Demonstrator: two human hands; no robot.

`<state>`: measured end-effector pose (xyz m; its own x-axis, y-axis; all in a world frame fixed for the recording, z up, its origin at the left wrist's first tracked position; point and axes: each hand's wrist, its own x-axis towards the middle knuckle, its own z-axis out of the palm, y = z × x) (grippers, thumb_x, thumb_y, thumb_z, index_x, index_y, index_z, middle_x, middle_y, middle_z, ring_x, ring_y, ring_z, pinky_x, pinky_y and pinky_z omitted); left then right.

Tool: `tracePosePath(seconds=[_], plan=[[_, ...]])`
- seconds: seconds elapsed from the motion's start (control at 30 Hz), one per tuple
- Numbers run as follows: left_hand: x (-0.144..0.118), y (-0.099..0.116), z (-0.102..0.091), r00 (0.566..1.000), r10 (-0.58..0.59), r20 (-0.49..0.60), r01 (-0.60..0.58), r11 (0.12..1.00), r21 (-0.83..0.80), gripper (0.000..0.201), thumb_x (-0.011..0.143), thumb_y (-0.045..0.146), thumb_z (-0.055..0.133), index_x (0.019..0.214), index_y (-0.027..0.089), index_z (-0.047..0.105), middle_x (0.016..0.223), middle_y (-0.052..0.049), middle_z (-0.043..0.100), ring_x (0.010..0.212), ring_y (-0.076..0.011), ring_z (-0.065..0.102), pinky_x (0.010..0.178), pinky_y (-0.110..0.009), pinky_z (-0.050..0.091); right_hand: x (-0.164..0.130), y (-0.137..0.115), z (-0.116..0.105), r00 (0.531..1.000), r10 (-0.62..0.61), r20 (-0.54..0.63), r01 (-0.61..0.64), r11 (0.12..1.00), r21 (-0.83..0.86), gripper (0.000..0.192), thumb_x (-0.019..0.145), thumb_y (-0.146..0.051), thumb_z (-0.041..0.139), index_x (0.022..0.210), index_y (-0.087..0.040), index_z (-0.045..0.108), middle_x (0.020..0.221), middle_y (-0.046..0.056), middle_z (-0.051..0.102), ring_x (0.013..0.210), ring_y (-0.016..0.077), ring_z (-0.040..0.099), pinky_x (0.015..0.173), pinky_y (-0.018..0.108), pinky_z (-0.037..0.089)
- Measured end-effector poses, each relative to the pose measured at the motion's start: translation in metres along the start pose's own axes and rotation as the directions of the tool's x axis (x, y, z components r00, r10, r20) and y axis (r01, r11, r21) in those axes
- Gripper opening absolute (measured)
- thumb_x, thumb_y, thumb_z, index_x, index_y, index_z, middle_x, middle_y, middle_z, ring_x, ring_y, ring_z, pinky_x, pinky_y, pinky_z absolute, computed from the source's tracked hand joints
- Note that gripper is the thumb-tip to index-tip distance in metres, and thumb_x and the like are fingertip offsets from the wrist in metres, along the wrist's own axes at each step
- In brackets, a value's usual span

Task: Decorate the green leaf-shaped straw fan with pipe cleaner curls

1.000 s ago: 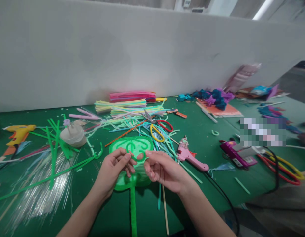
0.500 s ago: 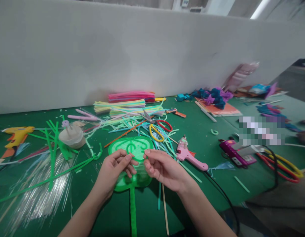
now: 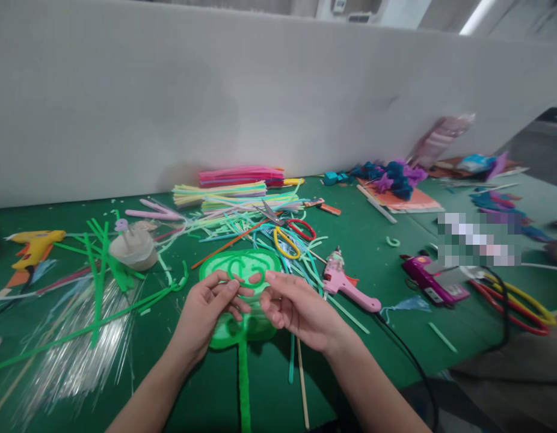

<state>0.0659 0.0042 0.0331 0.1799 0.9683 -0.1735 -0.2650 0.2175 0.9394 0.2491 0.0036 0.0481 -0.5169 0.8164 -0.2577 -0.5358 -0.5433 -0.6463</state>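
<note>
A thin curved green pipe cleaner spans the gap between my two hands, hard to tell from the green behind it. My left hand pinches one end between thumb and fingers. At the other end, the thumb and forefinger of my right hand are pressed together. Below both hands lies a flat green leaf-shaped piece with a pale inside and a fuzzy rim, partly covered by my fingers. Its green wrapped stem runs toward me.
Scissors lie on pipe-cleaner scraps beyond my hands. A pink glue gun is at right, its cord trailing forward; a yellow glue gun is at left. Clear thin strips and green pipe cleaners spread left. A purple device sits far right.
The green pipe cleaner between my fingers now shows as a rounder arc. My hands have barely moved; my right fingertips have shifted slightly.
</note>
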Motion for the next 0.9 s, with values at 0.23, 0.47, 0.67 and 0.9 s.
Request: tracePosePath(seconds=[0.23, 0.47, 0.67, 0.9], plan=[[0.001, 0.0, 0.0, 1.0, 0.003, 0.012, -0.002, 1.0, -0.023, 0.022, 0.08, 0.033, 0.074, 0.081, 0.015, 0.062, 0.073, -0.002, 0.072, 0.057, -0.0121, 0.065, 0.051, -0.021, 0.053, 0.003, 0.004, 0.001, 0.999, -0.037, -0.02, 0.036, 0.999, -0.006, 0.024, 0.085, -0.034, 0.071, 0.089, -0.01, 0.071, 0.07, 0.0, 0.067, 0.057, 0.0042, 0.063, 0.056, 0.011, 0.053], [0.001, 0.001, -0.001, 0.999, 0.03, -0.035, -0.032, 0.996, -0.082, 0.021, 0.081, 0.034, 0.073, 0.08, 0.016, 0.064, 0.06, 0.003, 0.064, 0.047, -0.0079, 0.056, 0.045, -0.018, 0.048, 0.001, 0.002, 0.003, 0.998, -0.038, -0.041, 0.033, 0.992, -0.123, 0.029, 0.083, -0.039, 0.072, 0.087, -0.01, 0.072, 0.067, 0.0, 0.066, 0.054, 0.0047, 0.061, 0.052, 0.013, 0.049], [0.001, 0.002, 0.001, 0.995, 0.015, -0.099, -0.028, 0.99, -0.135, 0.021, 0.075, 0.028, 0.079, 0.082, 0.016, 0.063, 0.065, 0.003, 0.069, 0.049, -0.0067, 0.059, 0.048, -0.016, 0.048, 0.005, 0.009, 0.011, 0.97, -0.224, -0.097, 0.178, 0.921, -0.347, 0.034, 0.074, -0.038, 0.079, 0.096, -0.016, 0.067, 0.071, -0.002, 0.065, 0.06, 0.0085, 0.062, 0.057, 0.019, 0.05], [0.0, 0.004, 0.005, 0.995, 0.018, -0.103, -0.019, 1.0, -0.008, 0.024, 0.074, 0.03, 0.079, 0.079, 0.016, 0.06, 0.065, 0.001, 0.07, 0.05, -0.0102, 0.06, 0.048, -0.02, 0.05, 0.012, 0.017, 0.01, 0.911, -0.385, -0.152, 0.208, 0.743, -0.636, 0.022, 0.081, -0.038, 0.069, 0.083, -0.017, 0.062, 0.066, -0.002, 0.06, 0.06, 0.0119, 0.058, 0.057, 0.024, 0.047]])
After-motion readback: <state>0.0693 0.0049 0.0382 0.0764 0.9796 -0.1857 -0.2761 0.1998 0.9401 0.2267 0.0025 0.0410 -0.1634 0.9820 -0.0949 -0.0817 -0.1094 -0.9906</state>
